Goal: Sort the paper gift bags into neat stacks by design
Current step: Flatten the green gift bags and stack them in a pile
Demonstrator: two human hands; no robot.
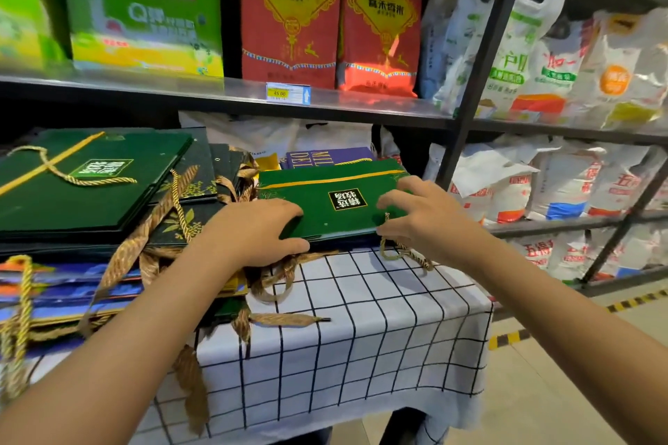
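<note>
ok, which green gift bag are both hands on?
The small green gift bag on the right stack, gripped by left hand and right hand; the larger one lies untouched.

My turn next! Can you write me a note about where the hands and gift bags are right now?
Left hand grips the near left edge of the small green stack; right hand holds its right side, fingers curled.
That stack sits on the checked cloth.
Done: a green stack started here; another green bag tops the pile at the left.
Left: the mixed pile of dark floral and blue bags, plus a purple bag behind.

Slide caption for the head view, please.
Both hands square up a green gift bag stack on the checked tablecloth.
</note>
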